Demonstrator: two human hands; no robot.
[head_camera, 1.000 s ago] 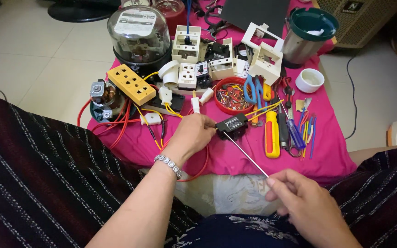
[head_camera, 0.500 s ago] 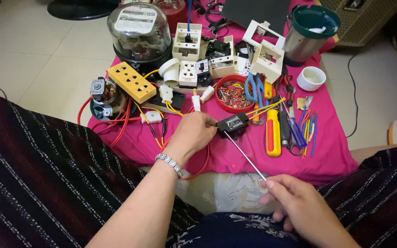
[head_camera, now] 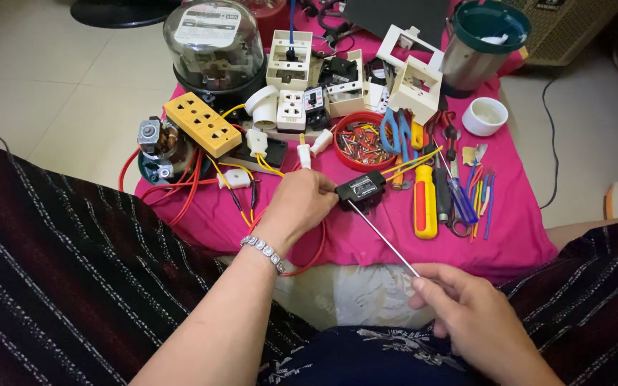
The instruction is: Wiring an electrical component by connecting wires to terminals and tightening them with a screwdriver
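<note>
Crowding the tester (head_camera: 360,190): screwdriver (head_camera: 425,203), bowl (head_camera: 360,140).

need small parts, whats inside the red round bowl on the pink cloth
The red round bowl holds a heap of small mixed red and dark pieces, too small to identify. Blue-handled pliers overlap its right rim; its bottom is covered.

Pink cloth (head_camera: 516,236), yellow socket block (head_camera: 202,124), red bowl (head_camera: 343,154), dark striped trousers (head_camera: 73,264)

Matt pink cloth (head_camera: 509,236) as cover. Thin bare-metal probe rod (head_camera: 383,241), glossy black plastic tester body (head_camera: 360,190). Glossy yellow-red plastic screwdriver handle (head_camera: 424,201). Clear glass dome (head_camera: 214,37). Shiny steel cup (head_camera: 468,64), matt green plastic lid (head_camera: 491,25). Beaded metal bracelet (head_camera: 264,250).
</note>
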